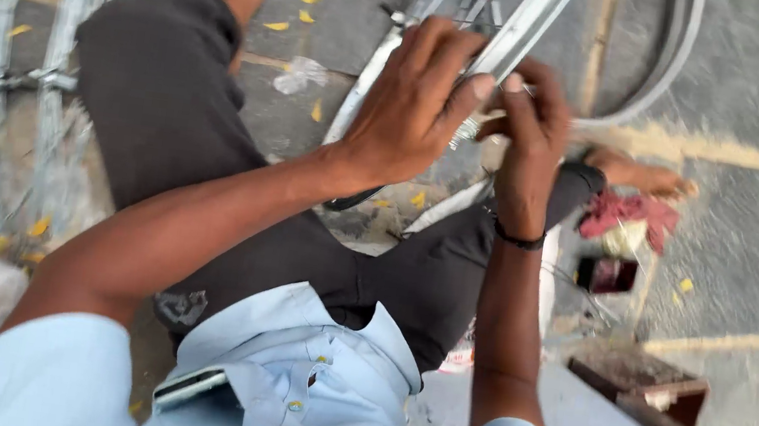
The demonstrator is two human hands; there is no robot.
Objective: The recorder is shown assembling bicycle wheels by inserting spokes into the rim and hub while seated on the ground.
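Left hand [414, 100] and right hand [532, 131] grip the metal wheel rim [531, 23], slanting up-right away from the person.

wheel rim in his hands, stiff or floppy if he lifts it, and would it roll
The rim looks like thin shiny metal, so probably stiff and fairly light for its size. Being a hoop, it would likely roll if stood on edge and let go. Both the left hand and right hand steady it; bare metal may be slippery.
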